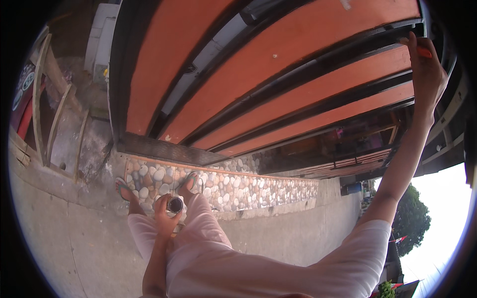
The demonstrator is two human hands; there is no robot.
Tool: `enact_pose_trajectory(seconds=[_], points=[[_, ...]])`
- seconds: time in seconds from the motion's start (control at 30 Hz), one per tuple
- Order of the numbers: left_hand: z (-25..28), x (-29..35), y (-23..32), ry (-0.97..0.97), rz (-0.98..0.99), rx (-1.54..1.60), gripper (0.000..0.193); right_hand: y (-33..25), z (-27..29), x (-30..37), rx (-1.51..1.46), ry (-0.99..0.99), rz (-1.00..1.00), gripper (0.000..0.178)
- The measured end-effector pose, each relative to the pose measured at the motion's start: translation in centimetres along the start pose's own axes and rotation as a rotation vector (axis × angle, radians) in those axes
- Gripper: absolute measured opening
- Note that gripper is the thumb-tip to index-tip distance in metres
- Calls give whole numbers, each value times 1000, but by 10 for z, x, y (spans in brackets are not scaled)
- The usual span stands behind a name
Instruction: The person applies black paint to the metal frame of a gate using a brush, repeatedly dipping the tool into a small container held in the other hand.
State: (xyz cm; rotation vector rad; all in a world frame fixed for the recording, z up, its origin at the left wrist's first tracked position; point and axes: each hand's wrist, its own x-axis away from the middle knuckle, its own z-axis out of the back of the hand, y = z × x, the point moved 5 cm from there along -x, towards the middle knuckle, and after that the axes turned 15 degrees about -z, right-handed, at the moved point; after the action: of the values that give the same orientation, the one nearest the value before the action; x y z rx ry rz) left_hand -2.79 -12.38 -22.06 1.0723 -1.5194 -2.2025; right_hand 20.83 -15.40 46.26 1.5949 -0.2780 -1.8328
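Note:
My left hand (163, 214) is low, wrapped round a small round cup (174, 204) with dark liquid in it. High on the right, my raised right hand (426, 69) is closed round the orange handle of a paintbrush (424, 51). The brush's tip meets or nearly meets a black bar near the upper end of an orange and black gate (343, 54); contact cannot be made out. Orange panels alternate with black bars across the gate. Pale spots mark a few of its orange parts.
My sandalled feet (189, 182) stand on a strip of set pebbles (248, 191) along the gate's foot. Grey concrete paving (278, 241) lies beside it. At the far left is a wooden frame (52, 119). A blue drum (354, 188) and a tree (412, 213) are farther off.

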Motion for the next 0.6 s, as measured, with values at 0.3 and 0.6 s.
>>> enact_pose_trajectory(seconds=[0.3,0.6], points=[[-2,-1,0,-17,-30,-25,69,-22,-6,36,-73,-221,-63,24],[3,2,0,24,-20,-20,66,-6,15,7,73,0,-84,29]])
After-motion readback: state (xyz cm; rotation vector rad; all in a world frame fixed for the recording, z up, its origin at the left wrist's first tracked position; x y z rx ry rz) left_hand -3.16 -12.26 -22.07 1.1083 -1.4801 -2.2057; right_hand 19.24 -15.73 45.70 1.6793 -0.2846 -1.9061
